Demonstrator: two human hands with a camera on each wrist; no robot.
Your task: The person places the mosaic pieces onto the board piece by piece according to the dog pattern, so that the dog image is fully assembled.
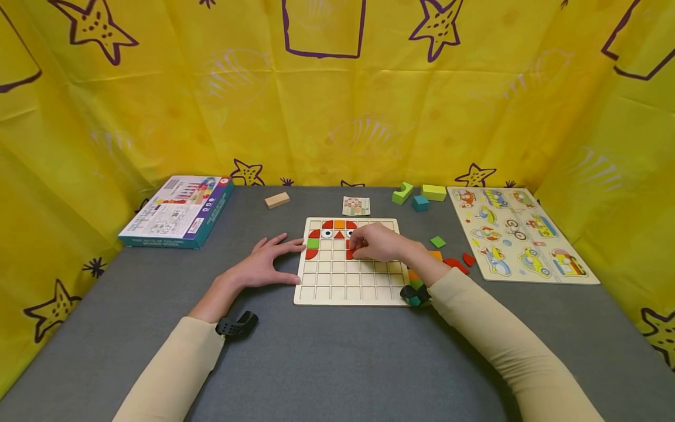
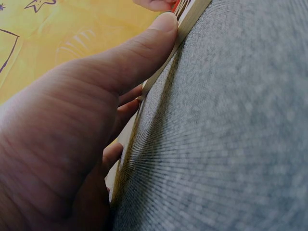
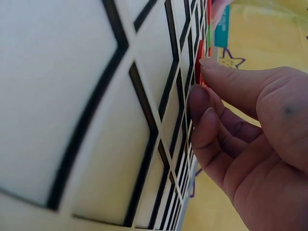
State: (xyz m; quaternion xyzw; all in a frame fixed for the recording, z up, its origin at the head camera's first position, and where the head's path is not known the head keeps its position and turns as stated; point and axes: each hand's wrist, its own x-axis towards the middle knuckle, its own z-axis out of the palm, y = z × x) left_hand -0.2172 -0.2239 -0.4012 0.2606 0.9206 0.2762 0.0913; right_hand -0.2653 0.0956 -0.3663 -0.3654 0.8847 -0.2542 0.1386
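While the right hand (image 1: 377, 242) pinches a red piece (image 1: 350, 254) at a cell in the upper middle of the board (image 1: 348, 281), the piece is best squared to the grid lines and lowered flat, so it drops in without catching a rim. Its fingers (image 3: 202, 103) curl down onto the piece, wrist raised over the board's right side. Flat on the grey surface (image 1: 337, 363), the left hand (image 1: 263, 266) lies relaxed and uncurled, thumb (image 2: 149, 43) and fingertips against the board's left edge, steadying it.
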